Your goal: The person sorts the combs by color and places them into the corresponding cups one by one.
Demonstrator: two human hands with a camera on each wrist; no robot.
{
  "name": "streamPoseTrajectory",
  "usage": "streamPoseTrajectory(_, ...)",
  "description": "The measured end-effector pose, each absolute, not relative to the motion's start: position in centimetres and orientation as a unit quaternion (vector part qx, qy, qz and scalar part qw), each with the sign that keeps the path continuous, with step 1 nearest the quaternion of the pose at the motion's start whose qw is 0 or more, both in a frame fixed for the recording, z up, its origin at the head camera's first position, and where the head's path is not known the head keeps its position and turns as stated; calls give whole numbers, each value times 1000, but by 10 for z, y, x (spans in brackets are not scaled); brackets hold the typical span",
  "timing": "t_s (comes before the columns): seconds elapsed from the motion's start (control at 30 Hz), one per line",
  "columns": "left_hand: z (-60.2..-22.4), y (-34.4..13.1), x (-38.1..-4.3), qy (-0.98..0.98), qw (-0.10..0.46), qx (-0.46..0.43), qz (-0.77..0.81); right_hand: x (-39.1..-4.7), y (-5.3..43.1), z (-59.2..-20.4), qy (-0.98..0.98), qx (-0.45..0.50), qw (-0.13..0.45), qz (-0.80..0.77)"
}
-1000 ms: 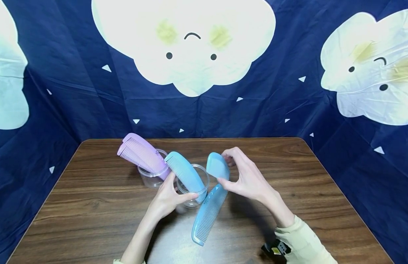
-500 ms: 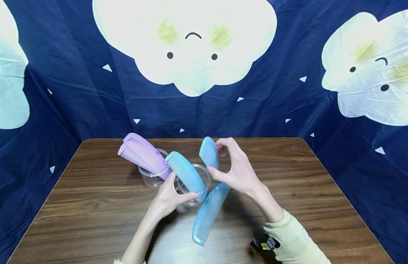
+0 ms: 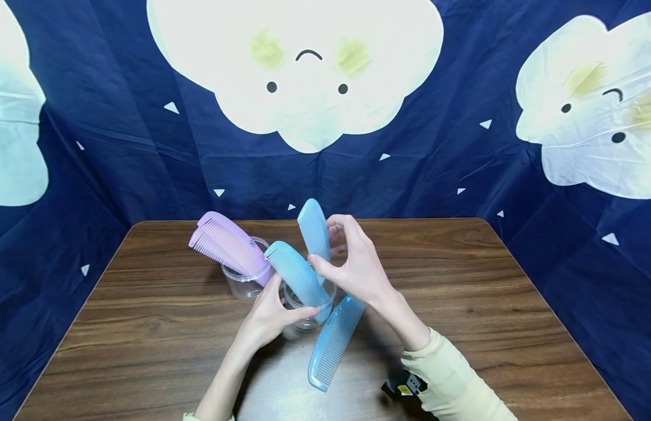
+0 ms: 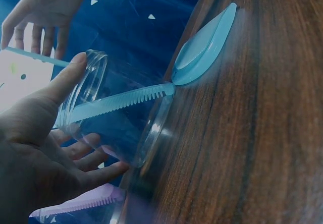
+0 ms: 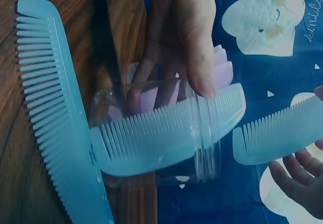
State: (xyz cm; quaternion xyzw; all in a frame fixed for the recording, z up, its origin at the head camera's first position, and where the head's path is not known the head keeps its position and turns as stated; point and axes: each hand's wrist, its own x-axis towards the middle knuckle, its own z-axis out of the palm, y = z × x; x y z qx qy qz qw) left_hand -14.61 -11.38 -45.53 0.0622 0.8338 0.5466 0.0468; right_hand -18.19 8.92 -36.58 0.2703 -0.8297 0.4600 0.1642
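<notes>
My left hand (image 3: 267, 318) grips a clear plastic jar (image 5: 207, 151), thumb on one side of its rim and fingers around the other. A light blue comb (image 3: 298, 275) leans inside the jar, teeth facing left in the head view. My right hand (image 3: 357, 266) pinches a second blue comb (image 3: 314, 228) between thumb and fingers. That comb is held near upright, its lower end over the jar's mouth in the head view; in the right wrist view the same comb (image 5: 277, 135) is outside the jar, apart from its rim. Another blue comb (image 3: 336, 345) lies on the table beside the jar.
To the left stands another clear jar (image 3: 241, 287) with purple combs (image 3: 228, 248) leaning in it. All stand on a wooden table (image 3: 146, 351). A dark blue cloth (image 3: 315, 187) with clouds hangs behind. A small black device (image 3: 401, 386) is at the right sleeve.
My right hand has carried its blue comb left and up from beside the jar to over its mouth, turning it more upright. My left hand and the jar have stayed in place.
</notes>
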Motion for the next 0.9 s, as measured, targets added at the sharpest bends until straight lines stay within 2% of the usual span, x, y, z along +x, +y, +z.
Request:
streamPoseTrajectory(0.4,-455,-115,-146,830,48,65,551,-188,77,-379,-851,230,137,452)
streamPoseTrajectory(0.9,-454,-115,-145,837,54,58,541,-190,72,-388,-895,193,151,372)
